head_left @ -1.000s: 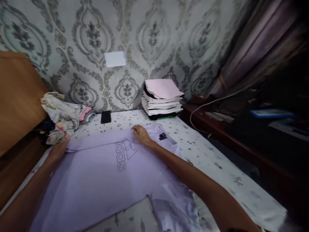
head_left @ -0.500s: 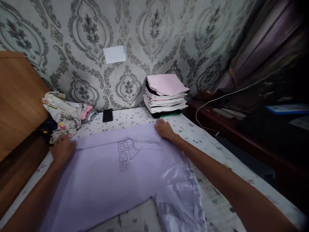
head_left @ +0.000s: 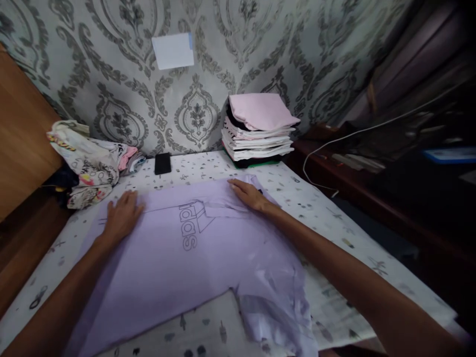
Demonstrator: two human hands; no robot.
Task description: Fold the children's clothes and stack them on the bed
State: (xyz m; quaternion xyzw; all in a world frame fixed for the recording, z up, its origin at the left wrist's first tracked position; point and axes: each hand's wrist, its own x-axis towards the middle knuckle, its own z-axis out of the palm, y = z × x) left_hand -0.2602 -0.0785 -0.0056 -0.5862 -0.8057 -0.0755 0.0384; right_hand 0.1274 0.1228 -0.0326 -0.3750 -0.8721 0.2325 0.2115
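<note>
A lilac T-shirt with an outlined "adidas" print lies spread sideways on the patterned sheet, its far side folded over in a strip. My left hand rests flat on the folded strip at the left, fingers stretched out. On the right, my right hand lies on the shirt near the collar, fingers extended and palm down. A shiny, crumpled sleeve spreads toward me at the lower right.
Folded clothes stand in a tall stack by the wall. A black phone lies left of it, beside a heap of loose clothes. A white cable hangs over the dark red furniture edge at the right. Wooden furniture stands at the left.
My left hand has moved right and inward from the shirt's left edge. My right hand has slid slightly left from the far edge onto the cloth. The view has tipped down.
</note>
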